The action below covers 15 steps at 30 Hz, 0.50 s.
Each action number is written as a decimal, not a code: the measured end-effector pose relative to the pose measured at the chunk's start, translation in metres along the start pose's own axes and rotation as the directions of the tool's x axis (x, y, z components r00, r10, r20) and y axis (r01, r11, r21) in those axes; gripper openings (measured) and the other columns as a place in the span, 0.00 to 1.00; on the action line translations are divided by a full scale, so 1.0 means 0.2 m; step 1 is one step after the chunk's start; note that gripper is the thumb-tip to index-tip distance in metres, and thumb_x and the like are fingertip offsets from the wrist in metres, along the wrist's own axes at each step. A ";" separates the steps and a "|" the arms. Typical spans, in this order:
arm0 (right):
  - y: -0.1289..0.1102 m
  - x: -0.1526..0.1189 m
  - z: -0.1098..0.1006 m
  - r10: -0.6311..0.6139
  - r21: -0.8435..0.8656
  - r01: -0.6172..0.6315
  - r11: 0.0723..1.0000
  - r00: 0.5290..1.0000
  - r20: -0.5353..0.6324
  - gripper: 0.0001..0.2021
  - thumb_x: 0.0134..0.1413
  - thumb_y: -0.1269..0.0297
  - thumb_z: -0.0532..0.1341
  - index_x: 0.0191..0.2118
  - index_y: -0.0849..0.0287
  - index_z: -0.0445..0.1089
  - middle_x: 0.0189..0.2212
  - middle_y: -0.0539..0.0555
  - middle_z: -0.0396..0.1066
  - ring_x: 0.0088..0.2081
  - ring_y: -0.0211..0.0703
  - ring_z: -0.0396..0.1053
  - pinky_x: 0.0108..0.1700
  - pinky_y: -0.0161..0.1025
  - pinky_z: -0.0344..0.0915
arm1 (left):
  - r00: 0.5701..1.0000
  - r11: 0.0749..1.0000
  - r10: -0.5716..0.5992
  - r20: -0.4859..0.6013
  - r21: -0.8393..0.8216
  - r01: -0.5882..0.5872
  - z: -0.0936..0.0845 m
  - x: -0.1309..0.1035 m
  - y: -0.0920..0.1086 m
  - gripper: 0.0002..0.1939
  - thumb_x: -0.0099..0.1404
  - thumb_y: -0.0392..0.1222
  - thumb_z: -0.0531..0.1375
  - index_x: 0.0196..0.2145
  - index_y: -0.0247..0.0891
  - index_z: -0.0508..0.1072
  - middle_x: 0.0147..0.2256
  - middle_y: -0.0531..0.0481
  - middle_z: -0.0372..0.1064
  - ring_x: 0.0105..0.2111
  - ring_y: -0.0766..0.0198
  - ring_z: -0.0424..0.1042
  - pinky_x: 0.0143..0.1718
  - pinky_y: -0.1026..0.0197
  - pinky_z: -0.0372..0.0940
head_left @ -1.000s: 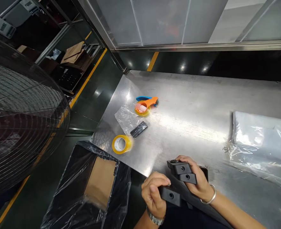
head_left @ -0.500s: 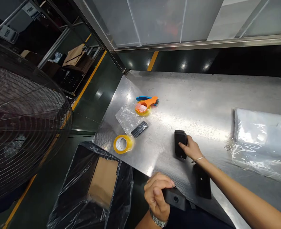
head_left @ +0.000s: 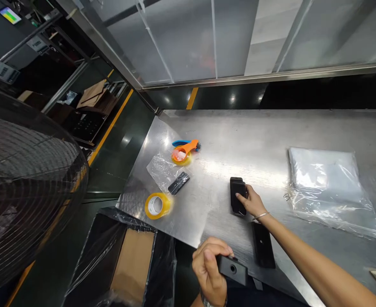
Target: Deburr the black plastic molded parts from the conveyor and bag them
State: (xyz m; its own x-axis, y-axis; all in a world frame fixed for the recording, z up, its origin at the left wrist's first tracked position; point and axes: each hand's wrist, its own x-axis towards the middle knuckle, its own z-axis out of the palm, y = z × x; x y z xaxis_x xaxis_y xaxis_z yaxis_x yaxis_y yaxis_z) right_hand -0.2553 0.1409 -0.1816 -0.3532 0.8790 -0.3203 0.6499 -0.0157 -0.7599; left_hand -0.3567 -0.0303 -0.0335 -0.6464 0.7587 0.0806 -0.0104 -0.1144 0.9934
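My left hand is closed round one end of a small black device with a round hole in its face, at the table's front edge. Further right and forward, my right hand has its fingers on a black block-like object, which stands or lies on the metal table; its underside is hidden. Just below my right wrist lies another flat black piece. To the left are a yellow tape roll, a small dark wrapped item and an orange and blue tape dispenser.
Clear plastic bags lie at the right of the table. A bin lined with black plastic and holding cardboard stands at the front left. A large fan fills the far left. A metal-framed panel rises behind the table.
The camera view has shifted, so the table items sit lower and further left. The black pieces under my right hand now look offset from each other. My left hand still holds the device.
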 end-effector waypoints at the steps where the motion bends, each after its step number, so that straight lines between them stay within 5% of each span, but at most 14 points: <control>1: -0.01 -0.04 -0.02 -0.069 0.036 0.070 0.997 0.997 -0.033 0.14 0.60 0.60 0.57 0.49 0.61 0.64 0.41 0.54 0.70 0.37 0.41 0.71 0.38 0.43 0.70 | 1.000 1.000 0.001 0.006 -0.010 -0.001 0.00 0.00 0.00 0.22 0.70 0.41 0.43 0.28 0.37 0.73 0.24 0.50 0.71 0.25 0.62 0.70 0.27 0.59 0.64; 4: -0.08 -0.21 -0.11 -0.288 0.107 0.302 0.947 0.948 -0.133 0.17 0.57 0.62 0.57 0.51 0.60 0.60 0.40 0.55 0.70 0.38 0.44 0.71 0.40 0.45 0.69 | 1.000 0.999 0.017 0.014 -0.032 -0.016 0.02 0.00 0.01 0.22 0.70 0.42 0.43 0.28 0.37 0.73 0.24 0.50 0.71 0.25 0.62 0.70 0.27 0.59 0.64; 8: -0.21 -0.42 -0.23 -0.519 0.126 0.556 0.822 0.822 -0.234 0.20 0.52 0.71 0.55 0.52 0.56 0.55 0.42 0.58 0.68 0.44 0.48 0.70 0.44 0.46 0.69 | 0.999 0.998 0.048 0.017 -0.050 -0.047 0.06 -0.01 0.02 0.22 0.69 0.42 0.43 0.27 0.37 0.72 0.24 0.50 0.70 0.24 0.62 0.70 0.26 0.59 0.64; 11: -0.27 -0.50 -0.28 -0.615 0.118 0.664 0.739 0.735 -0.286 0.23 0.51 0.74 0.53 0.53 0.54 0.54 0.42 0.59 0.68 0.44 0.50 0.70 0.44 0.47 0.69 | 0.998 0.997 0.065 0.025 -0.047 -0.064 0.09 -0.02 0.03 0.22 0.69 0.42 0.43 0.27 0.37 0.72 0.23 0.50 0.70 0.24 0.62 0.69 0.26 0.59 0.64; 15: -0.30 -0.54 -0.32 -0.661 0.102 0.719 0.688 0.678 -0.321 0.25 0.49 0.76 0.55 0.55 0.54 0.54 0.42 0.61 0.68 0.42 0.51 0.70 0.40 0.48 0.70 | 0.995 0.994 0.104 0.005 -0.029 -0.103 0.12 -0.02 0.06 0.22 0.69 0.42 0.43 0.26 0.36 0.72 0.22 0.49 0.70 0.22 0.62 0.70 0.24 0.60 0.64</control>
State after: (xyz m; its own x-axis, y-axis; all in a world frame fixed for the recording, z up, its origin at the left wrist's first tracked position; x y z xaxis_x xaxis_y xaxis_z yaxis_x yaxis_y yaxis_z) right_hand -0.2131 0.0771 -0.0665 -0.4534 0.7593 0.4668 0.1245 0.5725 -0.8104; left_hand -0.3365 -0.0189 -0.0206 -0.6403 0.7459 0.1835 0.0344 -0.2108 0.9769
